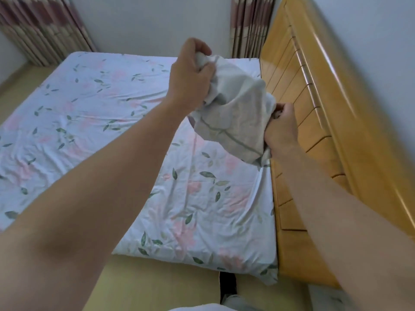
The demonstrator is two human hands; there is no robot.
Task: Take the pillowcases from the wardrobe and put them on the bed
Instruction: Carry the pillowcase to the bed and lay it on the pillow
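Observation:
A crumpled pale grey pillowcase (pixel 235 113) with a darker stripe hangs in the air above the head end of the bed (pixel 94 113). My left hand (pixel 190 72) grips its upper corner, raised higher. My right hand (pixel 281 129) clutches its lower right edge, close to the wooden headboard. The bed carries a white sheet printed with pink flowers and green leaves. The wardrobe is out of view.
A glossy yellow wooden headboard (pixel 314 113) runs along the right side against the wall. Patterned curtains (pixel 36 30) hang at the back left and another curtain (pixel 249 25) at the back right. A light wooden floor (pixel 157 286) lies in front of the bed.

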